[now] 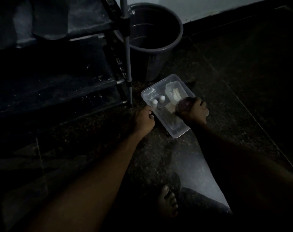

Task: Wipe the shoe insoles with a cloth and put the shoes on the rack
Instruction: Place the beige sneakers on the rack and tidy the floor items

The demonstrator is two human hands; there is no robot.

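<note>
— Which step are you on?

— The very start, I'd judge. No shoe is plain to me in this dim light. The nearest task thing is the white folded cloth [173, 92], lying in the far end of the clear plastic box [177, 133] on the floor in front of me.

— And your hands?

— My left hand [145, 117] has its fingers curled on the box's left long rim. My right hand [196, 112] is at the right rim, curled round a dark round object [184, 105]. It's too dark to say what that is.

— Anything else inside?

— Two small white-capped bottles [162, 98], standing just beside the cloth.

— The next move?

— Getting the cloth out, I think. That calls for a free hand reaching in past the bottles without knocking them over.

— Room to work?

— The dark tiered shoe rack [58, 91] stands to my left, with its grey metal post [128, 52] near the box's far left corner. A grey plastic bucket [155, 64] sits just behind the box. The dark speckled stone floor [243, 97] opens out to the right, so that is where I would swing things. My bare foot [168, 200] is tucked in near me.
</note>
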